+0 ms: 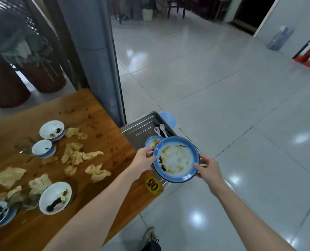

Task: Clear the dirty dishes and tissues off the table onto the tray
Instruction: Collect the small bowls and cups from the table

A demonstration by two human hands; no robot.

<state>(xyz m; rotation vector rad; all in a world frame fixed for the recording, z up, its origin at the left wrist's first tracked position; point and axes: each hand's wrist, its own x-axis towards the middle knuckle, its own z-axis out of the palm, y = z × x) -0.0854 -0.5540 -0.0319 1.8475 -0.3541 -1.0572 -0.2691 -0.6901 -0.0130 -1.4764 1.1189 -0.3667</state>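
Hands grip a round blue-rimmed white plate [176, 158] smeared with brown sauce, the left hand [143, 160] pinching its left rim and the right hand [207, 169] its right rim, above the rectangular steel tray [141, 129] just beside the wooden worktop [100, 113]. In the tray lie a smaller blue-rimmed plate [151, 142] and two white ceramic spoons [159, 130]. Crumpled stained tissues [78, 154] and several dirty white bowls [52, 130] lie scattered on the worktop
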